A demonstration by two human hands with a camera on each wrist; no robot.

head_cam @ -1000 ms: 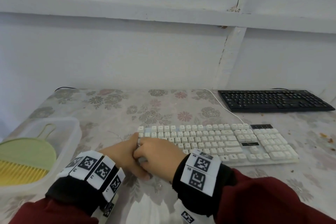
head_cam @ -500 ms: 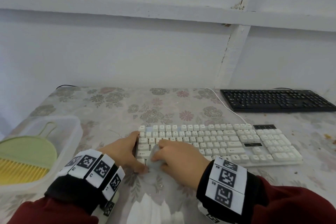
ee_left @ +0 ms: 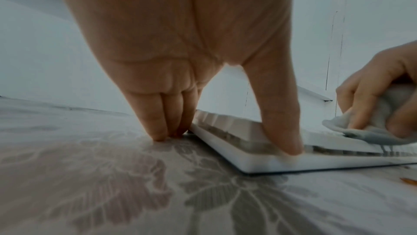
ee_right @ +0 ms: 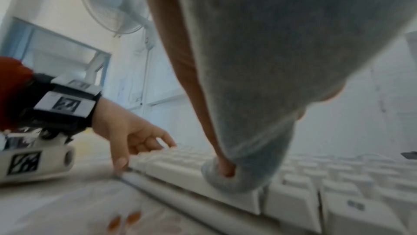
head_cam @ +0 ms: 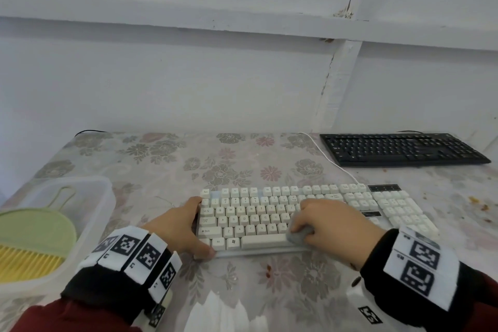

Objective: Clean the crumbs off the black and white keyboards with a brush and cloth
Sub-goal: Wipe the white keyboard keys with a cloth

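The white keyboard lies at the table's middle front. My left hand braces its left end: the thumb presses the front corner and straight fingers stand on the table against the side edge. My right hand grips a bunched grey cloth and presses it on the keys by the space bar's right end. The wrist views show the cloth on the white keyboard. The black keyboard sits untouched at the back right. A green brush with yellow bristles lies in a tub.
The clear plastic tub stands at the table's left edge. Orange crumbs dot the floral tablecloth at the right, and one crumb lies before the white keyboard. A white cable runs back from it. The wall stands close behind.
My right hand has slid the cloth rightward along the white keyboard's front rows, from the left end to the space bar's right end. The left hand stays at the left end.
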